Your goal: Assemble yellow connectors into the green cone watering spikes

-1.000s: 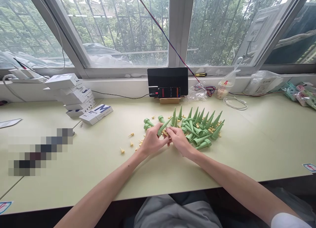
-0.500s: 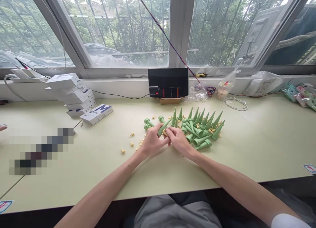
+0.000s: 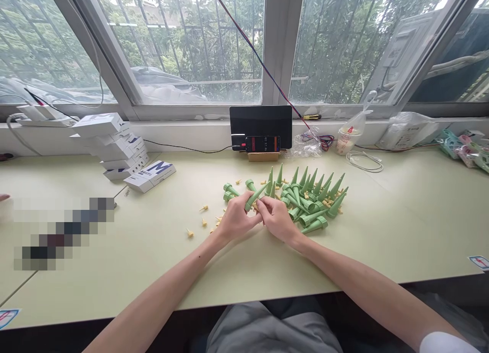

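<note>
My left hand is closed around a green plastic cone-shaped spike, its tip slanting up to the right and its wide ribbed end towards me. Close against that wide end, my right hand is pinched on a small yellow plug, which the fingers mostly hide. I cannot tell whether the plug sits inside the spike. Right of my hands lies a pile of green spikes, some upright and some on their sides. Loose yellow plugs are scattered to the left, with more among the spikes.
A phone leans against a dark tablet at the back of the table. White boxes are stacked at the left, with one box lying in front. A bagged cup and coiled cable lie back right. Another person's fingertips show far left.
My right fingers have shifted slightly over the yellow plug, so less of it shows. The left hand and the green spike stay nearly still.
</note>
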`<state>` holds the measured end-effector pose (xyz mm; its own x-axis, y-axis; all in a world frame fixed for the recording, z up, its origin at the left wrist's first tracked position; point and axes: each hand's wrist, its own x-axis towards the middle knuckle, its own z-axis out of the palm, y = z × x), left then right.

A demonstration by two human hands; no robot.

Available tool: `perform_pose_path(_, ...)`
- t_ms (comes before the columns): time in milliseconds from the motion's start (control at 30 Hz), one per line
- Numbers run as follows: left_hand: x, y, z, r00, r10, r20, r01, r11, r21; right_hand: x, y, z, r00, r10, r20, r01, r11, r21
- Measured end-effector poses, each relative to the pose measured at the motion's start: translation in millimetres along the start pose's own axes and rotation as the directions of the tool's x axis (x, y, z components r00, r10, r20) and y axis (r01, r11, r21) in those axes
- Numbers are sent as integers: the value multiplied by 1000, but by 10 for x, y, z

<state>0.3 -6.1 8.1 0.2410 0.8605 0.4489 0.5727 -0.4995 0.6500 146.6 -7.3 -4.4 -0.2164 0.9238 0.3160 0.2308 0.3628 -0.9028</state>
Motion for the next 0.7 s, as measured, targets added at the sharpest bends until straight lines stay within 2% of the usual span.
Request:
perform_pose_path(300, -5, -26, 12, 1000, -1, 8, 1, 1000, 11, -10, -15, -9, 995, -97, -29, 93, 989, -112)
perform_pose_path(700, -9, -23, 13, 1000, 4, 11, -4, 1000, -9, 2, -6, -9, 999, -35, -13, 34, 999, -28)
